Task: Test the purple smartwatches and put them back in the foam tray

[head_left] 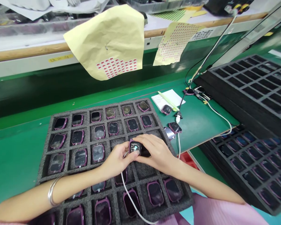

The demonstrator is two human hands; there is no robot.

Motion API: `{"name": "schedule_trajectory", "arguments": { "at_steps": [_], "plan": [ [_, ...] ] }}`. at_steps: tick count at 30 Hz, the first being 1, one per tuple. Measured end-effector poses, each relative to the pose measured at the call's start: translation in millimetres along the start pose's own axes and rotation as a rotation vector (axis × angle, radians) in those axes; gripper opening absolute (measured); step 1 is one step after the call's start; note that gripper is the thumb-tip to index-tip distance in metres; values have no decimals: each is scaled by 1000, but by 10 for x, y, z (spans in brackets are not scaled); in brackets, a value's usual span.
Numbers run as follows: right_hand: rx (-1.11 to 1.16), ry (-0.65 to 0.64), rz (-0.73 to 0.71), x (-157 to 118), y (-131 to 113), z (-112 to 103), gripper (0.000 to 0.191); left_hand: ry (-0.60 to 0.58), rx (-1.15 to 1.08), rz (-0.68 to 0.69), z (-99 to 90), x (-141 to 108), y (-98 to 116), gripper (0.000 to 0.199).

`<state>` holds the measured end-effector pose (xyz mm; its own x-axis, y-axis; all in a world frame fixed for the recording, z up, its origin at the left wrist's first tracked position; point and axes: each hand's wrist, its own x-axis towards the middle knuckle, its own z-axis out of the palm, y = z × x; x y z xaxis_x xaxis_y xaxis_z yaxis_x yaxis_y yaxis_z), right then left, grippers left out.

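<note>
A smartwatch body [135, 147] with a lit screen is held between both hands above a dark grey foam tray [144, 165]. My left hand [118, 156] grips its left side, the thumb at the lower part of the screen. Fingers of my right hand [153, 150] close round its top and right side. A white cable [128, 193] runs from under my left hand down toward the bottom edge. Purple-framed watches with dark screens, such as one watch [155, 193], sit in many of the tray's compartments.
Right of the tray lie a paper with a green pen [168, 101], loose watches [175, 127] and cables. Black foam trays [243, 90] are stacked at the right, with a filled tray [255, 162] below. Yellow sticker sheets [112, 34] hang from the shelf edge [37, 50].
</note>
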<state>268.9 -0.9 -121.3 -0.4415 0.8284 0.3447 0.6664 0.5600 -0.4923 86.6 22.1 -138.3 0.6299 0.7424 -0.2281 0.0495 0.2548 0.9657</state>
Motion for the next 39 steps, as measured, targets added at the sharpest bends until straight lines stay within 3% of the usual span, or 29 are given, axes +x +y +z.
{"name": "schedule_trajectory", "arguments": {
  "at_steps": [9,14,17,22,26,30,35,39],
  "plan": [
    [32,-25,-6,7,-5,-16,39,-8,33,-2,17,-17,10,32],
    [230,-50,31,10,154,-294,40,-124,-12,-60,26,-60,12,47],
    [108,-80,117,-60,311,-504,41,-159,-79,-122,34,-57,12,48],
    [-129,-326,103,-71,439,-712,39,-140,-69,-134,32,-17,16,32],
    [-250,-359,24,167,495,-725,36,-104,-91,-125,25,-30,11,29],
    [-399,-455,38,372,614,-610,29,-67,-83,-199,4,-60,30,33],
    [-390,-399,86,378,678,-615,34,-80,-99,-249,-21,-75,115,35],
    [-232,-291,76,277,498,-697,32,-113,-117,-229,-29,-33,160,36]
  ]
}}
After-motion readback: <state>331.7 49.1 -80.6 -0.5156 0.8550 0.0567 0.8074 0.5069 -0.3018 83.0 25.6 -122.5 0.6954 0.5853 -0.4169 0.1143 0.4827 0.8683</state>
